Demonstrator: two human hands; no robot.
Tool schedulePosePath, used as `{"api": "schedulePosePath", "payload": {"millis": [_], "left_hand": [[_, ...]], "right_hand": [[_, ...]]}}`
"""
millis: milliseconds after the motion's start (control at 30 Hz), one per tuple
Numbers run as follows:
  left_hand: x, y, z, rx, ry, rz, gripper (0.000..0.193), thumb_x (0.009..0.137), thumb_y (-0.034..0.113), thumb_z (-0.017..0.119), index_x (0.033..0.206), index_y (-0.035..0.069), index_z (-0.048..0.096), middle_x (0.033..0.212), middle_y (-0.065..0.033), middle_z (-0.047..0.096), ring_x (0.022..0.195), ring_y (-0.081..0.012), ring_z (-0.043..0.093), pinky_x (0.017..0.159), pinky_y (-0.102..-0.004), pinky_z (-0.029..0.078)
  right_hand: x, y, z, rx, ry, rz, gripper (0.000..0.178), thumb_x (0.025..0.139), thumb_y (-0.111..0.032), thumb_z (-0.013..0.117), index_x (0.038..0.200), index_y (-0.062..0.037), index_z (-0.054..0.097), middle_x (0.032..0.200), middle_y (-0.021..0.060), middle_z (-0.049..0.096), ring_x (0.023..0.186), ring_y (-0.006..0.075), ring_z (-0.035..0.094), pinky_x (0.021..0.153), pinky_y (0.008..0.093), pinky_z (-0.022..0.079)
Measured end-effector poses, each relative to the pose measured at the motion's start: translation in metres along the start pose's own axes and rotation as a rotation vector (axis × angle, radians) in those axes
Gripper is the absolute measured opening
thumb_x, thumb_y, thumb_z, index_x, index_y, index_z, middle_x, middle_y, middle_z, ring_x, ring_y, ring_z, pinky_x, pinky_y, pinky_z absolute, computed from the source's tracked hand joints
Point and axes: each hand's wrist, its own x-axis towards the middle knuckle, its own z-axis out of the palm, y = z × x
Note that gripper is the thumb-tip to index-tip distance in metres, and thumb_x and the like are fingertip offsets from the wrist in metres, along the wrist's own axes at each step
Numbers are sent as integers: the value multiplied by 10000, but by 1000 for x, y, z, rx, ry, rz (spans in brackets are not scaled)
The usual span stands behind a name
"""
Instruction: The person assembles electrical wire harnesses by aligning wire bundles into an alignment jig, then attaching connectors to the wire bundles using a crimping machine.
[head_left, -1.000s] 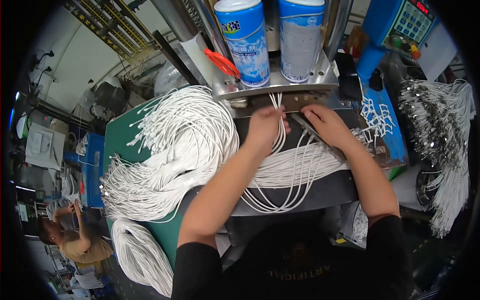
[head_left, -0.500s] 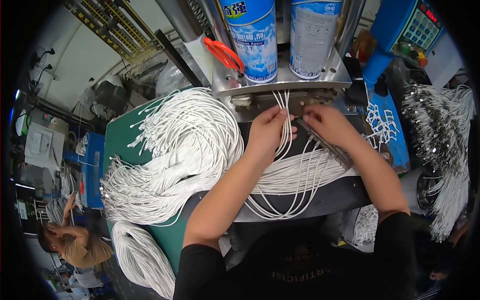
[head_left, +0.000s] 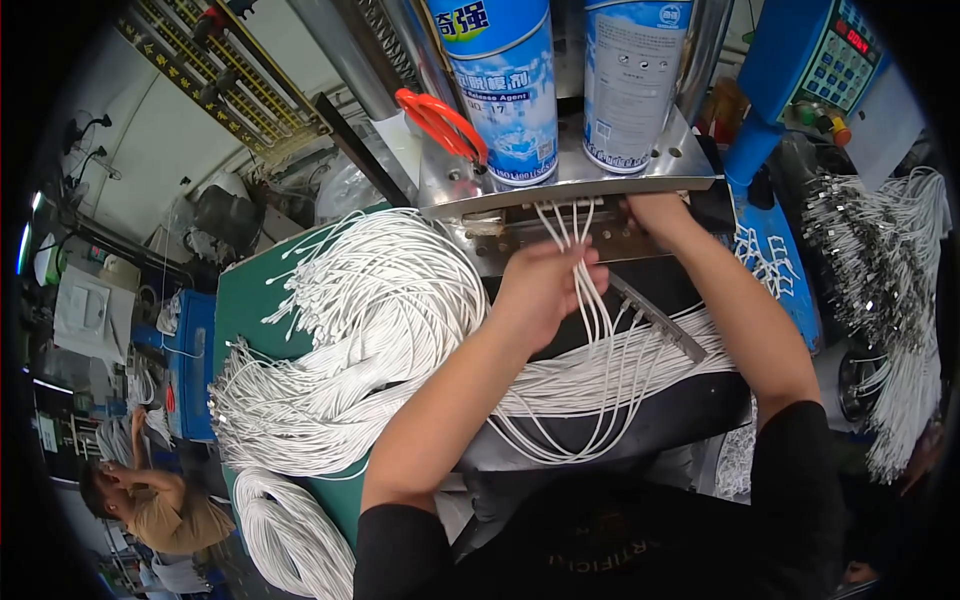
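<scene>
I judged seating in hand: my left hand (head_left: 545,290) had its fingers pinching thin white cables (head_left: 585,300) into the steel fixture (head_left: 560,235); my right hand (head_left: 655,210) steadied it, fingers unclear. Next needed careful alignment.

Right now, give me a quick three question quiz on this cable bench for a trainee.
1. True or false: the left hand rests on a group of white cables running up to the metal fixture.
2. What stands on the metal shelf? A) two spray cans B) a kettle C) a toolbox
3. Fill in: the big pile of white cables lies on the person's ____ side.

Key: 1 true; 2 A, the spray cans; 3 left.
</scene>
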Motion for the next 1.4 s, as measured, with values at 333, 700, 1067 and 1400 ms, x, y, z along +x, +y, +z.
{"api": "schedulePosePath", "payload": {"millis": [333, 700, 1067, 1400], "left_hand": [[-95, -28, -59, 159, 127, 500, 236, 1004, 162, 612, 1176, 0, 625, 878, -75, 671, 846, -237, 711, 815, -359, 590], [-43, -42, -59, 2031, 185, 1136, 149, 892, 147, 647, 954, 15, 677, 981, -119, 671, 921, -302, 660, 980, -484, 496], [34, -81, -11, 1859, 251, 1122, 306, 932, 151, 581, 1189, -4, 646, 1215, -166, 665, 1125, -358, 632, 1090, -541, 403], [5, -68, 2, 1668, 313, 1157, 195, 911, 109, 583, 1042, 51, 715, 1034, -120, 687, 973, -303, 656, 920, -481, 496]], "right_hand": [[-67, 29, 1, -553, 247, -737, 294, 942, -295, 696, 1018, -12, 715, 925, 158, 697, 830, 277, 673, 768, 350, 534], [-99, 78, -34, -33, 164, -451, 237, 1009, -242, 603, 1052, -28, 694, 897, 68, 695, 836, 144, 625, 768, 301, 491], [-75, 61, -33, 226, 149, -286, 210, 1014, -199, 581, 1118, -34, 658, 865, 58, 678, 711, 100, 554, 645, 259, 434], [-175, 102, -118, -812, 650, -504, 219, 933, -139, 652, 1121, -27, 659, 987, 201, 689, 843, 399, 661, 727, 443, 524]]}}
